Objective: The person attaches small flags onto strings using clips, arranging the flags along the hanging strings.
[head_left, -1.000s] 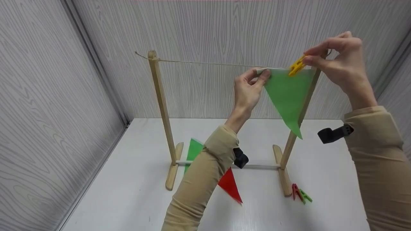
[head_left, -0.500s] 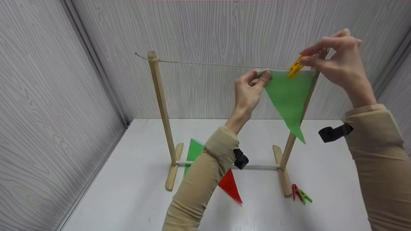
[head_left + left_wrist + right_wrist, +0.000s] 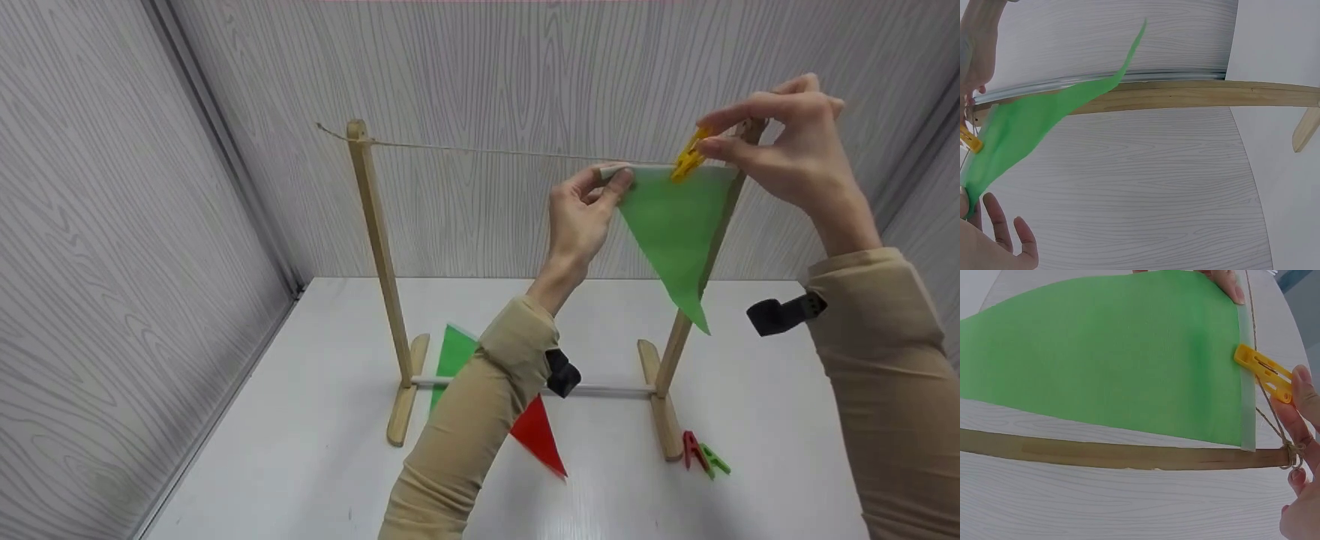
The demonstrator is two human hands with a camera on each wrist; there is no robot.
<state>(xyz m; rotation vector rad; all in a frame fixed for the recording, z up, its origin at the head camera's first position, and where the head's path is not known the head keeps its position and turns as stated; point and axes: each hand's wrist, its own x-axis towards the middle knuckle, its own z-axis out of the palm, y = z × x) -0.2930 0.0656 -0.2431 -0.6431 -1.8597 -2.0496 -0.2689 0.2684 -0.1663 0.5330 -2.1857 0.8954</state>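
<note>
A green triangular pennant (image 3: 671, 217) hangs point down at the right end of a string (image 3: 480, 151). My left hand (image 3: 583, 217) pinches its upper left corner between thumb and fingers. In the left wrist view, other fingers of that hand (image 3: 994, 242) spread away from the cloth. A yellow clothespin (image 3: 1264, 372) sits over the pennant's pale top hem, beside the string in the right wrist view. My right hand (image 3: 802, 142) pinches the clothespin's handle ends between thumb and forefinger, close to the top of the right post.
The string runs between two wooden posts, the left post (image 3: 380, 255) and right post (image 3: 675, 349), joined low by a white rod (image 3: 600, 388). Another green pennant (image 3: 452, 351) and a red pennant (image 3: 538, 435) lie partly under the left sleeve. Red (image 3: 691, 448) and green clothespins (image 3: 716, 459) lie by the right foot.
My right hand and the yellow clothespin have shifted slightly left, and the clothespin stands a little steeper. The pennant's lower tip has swayed. My left hand keeps its pinch in nearly the same place.
</note>
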